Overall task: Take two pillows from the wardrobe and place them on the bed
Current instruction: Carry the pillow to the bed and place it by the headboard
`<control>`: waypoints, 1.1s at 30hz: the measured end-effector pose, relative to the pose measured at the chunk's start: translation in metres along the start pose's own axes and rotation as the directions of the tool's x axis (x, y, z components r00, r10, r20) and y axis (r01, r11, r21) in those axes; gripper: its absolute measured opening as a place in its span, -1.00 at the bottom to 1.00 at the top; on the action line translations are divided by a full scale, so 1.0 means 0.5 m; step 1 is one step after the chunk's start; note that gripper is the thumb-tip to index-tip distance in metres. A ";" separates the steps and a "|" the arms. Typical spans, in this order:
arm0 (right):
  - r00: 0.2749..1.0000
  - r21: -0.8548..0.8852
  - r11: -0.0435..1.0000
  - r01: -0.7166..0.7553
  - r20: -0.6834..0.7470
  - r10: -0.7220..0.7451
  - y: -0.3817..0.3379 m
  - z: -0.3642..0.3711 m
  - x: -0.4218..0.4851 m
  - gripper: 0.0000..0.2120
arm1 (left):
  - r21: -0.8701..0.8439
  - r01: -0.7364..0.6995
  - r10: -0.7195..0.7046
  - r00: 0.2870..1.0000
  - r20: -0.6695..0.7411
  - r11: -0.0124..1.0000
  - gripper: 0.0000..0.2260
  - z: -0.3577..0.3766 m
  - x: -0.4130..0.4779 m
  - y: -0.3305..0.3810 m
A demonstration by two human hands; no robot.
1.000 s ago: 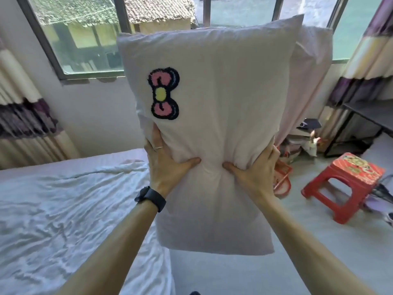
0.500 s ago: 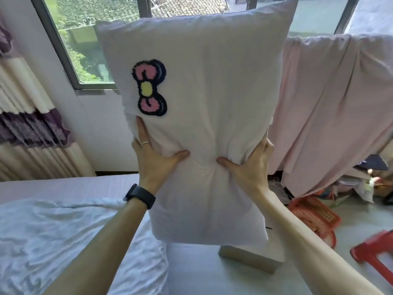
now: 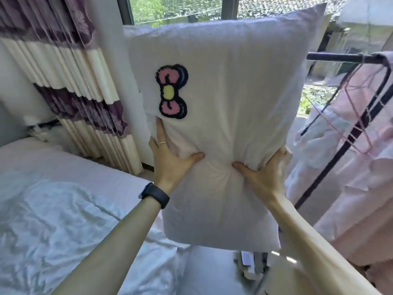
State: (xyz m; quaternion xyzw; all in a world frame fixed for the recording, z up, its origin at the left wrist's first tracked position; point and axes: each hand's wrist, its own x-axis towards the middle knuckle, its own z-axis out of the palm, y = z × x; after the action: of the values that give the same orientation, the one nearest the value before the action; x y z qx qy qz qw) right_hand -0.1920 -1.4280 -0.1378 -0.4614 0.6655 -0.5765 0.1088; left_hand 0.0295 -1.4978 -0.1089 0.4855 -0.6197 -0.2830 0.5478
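Two bare hands hold a white pillow [image 3: 234,103] upright above a bed [image 3: 53,209]. The left hand [image 3: 170,160] and right hand [image 3: 261,175] both pinch its middle, thumbs in front, fingers wrapped behind.

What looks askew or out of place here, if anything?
Nothing serious. The pillow is upright, gripped by the left hand and right hand, not yet on the bed, whose white cover lies rumpled.

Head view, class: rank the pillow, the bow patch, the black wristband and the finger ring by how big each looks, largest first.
1. pillow, which fills the middle of the view
2. bow patch
3. wristband
4. ring

The pillow is held close to the camera, which enlarges it.
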 end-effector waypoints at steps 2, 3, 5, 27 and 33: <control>0.999 0.016 1.000 0.026 0.038 -0.027 0.017 0.073 0.074 0.24 | 0.008 -0.002 0.002 0.999 -0.040 1.000 0.23 0.008 0.070 -0.046; 0.998 0.017 0.999 0.038 0.057 -0.039 0.026 0.112 0.108 0.23 | 0.021 -0.001 0.002 0.998 -0.061 1.000 0.23 0.010 0.107 -0.072; 0.995 0.020 0.999 0.050 0.088 -0.051 0.043 0.198 0.177 0.22 | 0.050 0.015 -0.010 0.995 -0.104 0.999 0.24 0.011 0.187 -0.127; 0.663 0.306 0.941 0.147 0.675 -0.323 0.007 1.125 0.756 0.34 | 0.259 0.314 -0.080 0.763 -0.641 0.914 0.24 -0.113 0.838 -0.491; 0.444 0.417 0.901 0.116 0.790 -0.423 -0.017 1.341 0.859 0.34 | 0.247 0.452 -0.075 0.585 -0.808 0.857 0.22 -0.112 0.951 -0.545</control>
State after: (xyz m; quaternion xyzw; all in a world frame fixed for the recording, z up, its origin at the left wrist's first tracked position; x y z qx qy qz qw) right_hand 0.0296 -2.1921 -0.1732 -0.7658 0.3392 -0.3694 0.4026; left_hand 0.1968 -2.0217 -0.1439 0.7551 -0.2875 0.0165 0.5889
